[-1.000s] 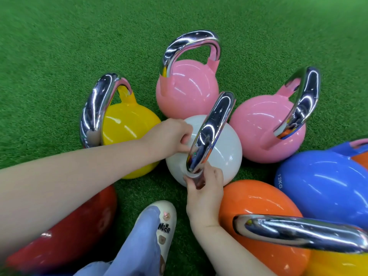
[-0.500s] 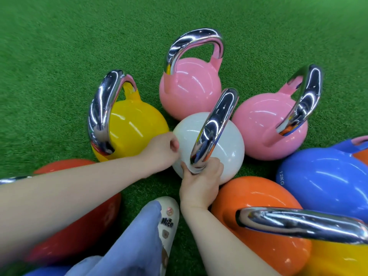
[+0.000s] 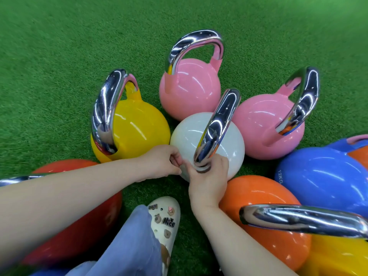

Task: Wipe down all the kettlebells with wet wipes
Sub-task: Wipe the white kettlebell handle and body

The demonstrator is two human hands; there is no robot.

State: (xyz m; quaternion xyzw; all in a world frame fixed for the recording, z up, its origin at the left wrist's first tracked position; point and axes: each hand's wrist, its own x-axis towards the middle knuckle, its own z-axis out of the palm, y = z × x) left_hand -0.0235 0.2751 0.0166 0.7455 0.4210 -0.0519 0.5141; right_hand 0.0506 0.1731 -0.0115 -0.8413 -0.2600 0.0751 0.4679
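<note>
A white kettlebell [image 3: 201, 130] with a chrome handle [image 3: 221, 120] stands on the turf in the middle of a ring of coloured kettlebells. My right hand [image 3: 209, 178] grips the near base of that handle from below. My left hand [image 3: 161, 162] lies against the ball's near left side, its fingers curled and pinching what looks like a pale wet wipe [image 3: 184, 168], barely visible against the white ball. The two hands almost touch.
Round the white one stand a yellow kettlebell [image 3: 139, 128], two pink ones [image 3: 191, 86] [image 3: 264, 124], a blue one [image 3: 322, 176], an orange one [image 3: 264, 200] and a red one [image 3: 79, 226]. My white shoe [image 3: 165, 218] rests on green turf [image 3: 59, 56].
My left hand has slid down the white ball's near side toward my right hand. My right hand has closed higher round the handle's base.
</note>
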